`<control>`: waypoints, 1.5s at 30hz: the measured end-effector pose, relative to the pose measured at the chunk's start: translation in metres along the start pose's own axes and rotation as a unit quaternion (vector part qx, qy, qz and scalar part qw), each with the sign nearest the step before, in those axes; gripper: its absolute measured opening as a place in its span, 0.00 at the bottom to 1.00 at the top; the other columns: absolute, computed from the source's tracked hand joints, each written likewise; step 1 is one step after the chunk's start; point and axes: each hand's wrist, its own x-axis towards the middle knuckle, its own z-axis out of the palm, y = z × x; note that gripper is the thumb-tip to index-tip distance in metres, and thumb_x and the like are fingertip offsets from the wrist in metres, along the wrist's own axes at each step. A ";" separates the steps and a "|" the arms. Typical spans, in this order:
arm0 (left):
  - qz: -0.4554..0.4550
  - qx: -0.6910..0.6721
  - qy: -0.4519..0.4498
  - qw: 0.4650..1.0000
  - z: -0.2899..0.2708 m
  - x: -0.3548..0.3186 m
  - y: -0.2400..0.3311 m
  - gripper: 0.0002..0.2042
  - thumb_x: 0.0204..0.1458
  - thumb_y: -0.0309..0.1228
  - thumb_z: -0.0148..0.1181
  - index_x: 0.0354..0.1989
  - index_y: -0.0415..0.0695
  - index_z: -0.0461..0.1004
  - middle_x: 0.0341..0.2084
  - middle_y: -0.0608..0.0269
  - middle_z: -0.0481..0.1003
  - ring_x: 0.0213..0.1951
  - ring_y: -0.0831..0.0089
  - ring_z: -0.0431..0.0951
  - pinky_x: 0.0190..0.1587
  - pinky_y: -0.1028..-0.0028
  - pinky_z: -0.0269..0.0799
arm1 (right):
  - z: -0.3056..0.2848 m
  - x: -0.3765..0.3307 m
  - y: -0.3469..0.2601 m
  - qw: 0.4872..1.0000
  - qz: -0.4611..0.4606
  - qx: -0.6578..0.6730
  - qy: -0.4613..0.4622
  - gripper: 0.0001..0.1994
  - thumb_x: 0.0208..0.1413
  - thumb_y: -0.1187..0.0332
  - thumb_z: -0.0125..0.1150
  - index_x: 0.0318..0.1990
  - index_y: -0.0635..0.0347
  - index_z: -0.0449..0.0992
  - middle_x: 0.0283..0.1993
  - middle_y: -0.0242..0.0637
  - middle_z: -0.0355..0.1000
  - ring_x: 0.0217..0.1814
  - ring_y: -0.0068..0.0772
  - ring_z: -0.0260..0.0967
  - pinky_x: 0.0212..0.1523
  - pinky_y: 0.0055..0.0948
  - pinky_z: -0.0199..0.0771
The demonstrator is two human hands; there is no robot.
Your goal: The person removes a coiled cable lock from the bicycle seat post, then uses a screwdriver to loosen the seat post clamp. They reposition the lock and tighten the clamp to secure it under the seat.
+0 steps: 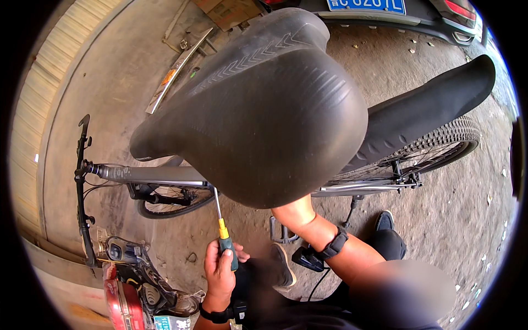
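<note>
My left hand [220, 268] is closed around a screwdriver [226, 242] with a green and yellow handle. Its metal shaft points up to the grey bicycle frame [159, 175], just below the top tube. The tip lies near the frame, and I cannot tell whether it touches. A large black saddle [264, 115] fills the middle of the view. My right hand [295, 212] reaches in under the saddle's lower edge. Its fingers are hidden there, so what they hold or touch does not show.
The bicycle's handlebar [82, 187] is at the left, its rear mudguard [429, 104] at the right. A pedal [282, 230] hangs near my shoe [284, 267]. A red and black motorcycle [132, 291] stands lower left. A car [396, 22] and a cardboard box [234, 12] are at the back.
</note>
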 end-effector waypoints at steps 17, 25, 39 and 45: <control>0.011 0.011 0.006 1.000 0.002 0.005 -0.004 0.11 0.64 0.29 0.49 0.51 0.39 0.67 0.37 0.55 0.78 0.32 0.68 0.80 0.38 0.68 0.78 | 0.004 0.001 0.018 0.867 0.300 0.394 -0.052 0.24 0.62 0.71 0.66 0.62 0.64 0.65 0.43 0.39 0.77 0.40 0.26 0.82 0.38 0.25 0.81; 0.015 0.012 0.007 1.000 0.005 0.004 -0.002 0.11 0.64 0.28 0.49 0.51 0.38 0.67 0.37 0.55 0.78 0.31 0.68 0.80 0.38 0.68 0.79 | -0.002 0.006 0.013 0.934 0.226 0.267 -0.076 0.22 0.62 0.70 0.66 0.60 0.64 0.66 0.43 0.40 0.76 0.39 0.29 0.82 0.38 0.27 0.82; 0.026 0.025 0.018 0.999 0.004 -0.006 0.002 0.11 0.63 0.27 0.49 0.51 0.37 0.67 0.36 0.55 0.78 0.30 0.69 0.80 0.37 0.69 0.78 | -0.005 0.007 -0.001 1.000 -0.006 -0.023 -0.007 0.17 0.62 0.68 0.68 0.55 0.63 0.71 0.42 0.45 0.78 0.40 0.35 0.82 0.40 0.32 0.81; 0.039 0.028 0.013 0.999 -0.003 -0.010 0.003 0.12 0.63 0.27 0.50 0.52 0.37 0.67 0.36 0.55 0.77 0.31 0.69 0.80 0.37 0.69 0.79 | -0.006 0.009 -0.004 1.000 0.006 0.003 -0.012 0.19 0.61 0.69 0.68 0.55 0.64 0.70 0.42 0.44 0.78 0.41 0.34 0.82 0.40 0.31 0.81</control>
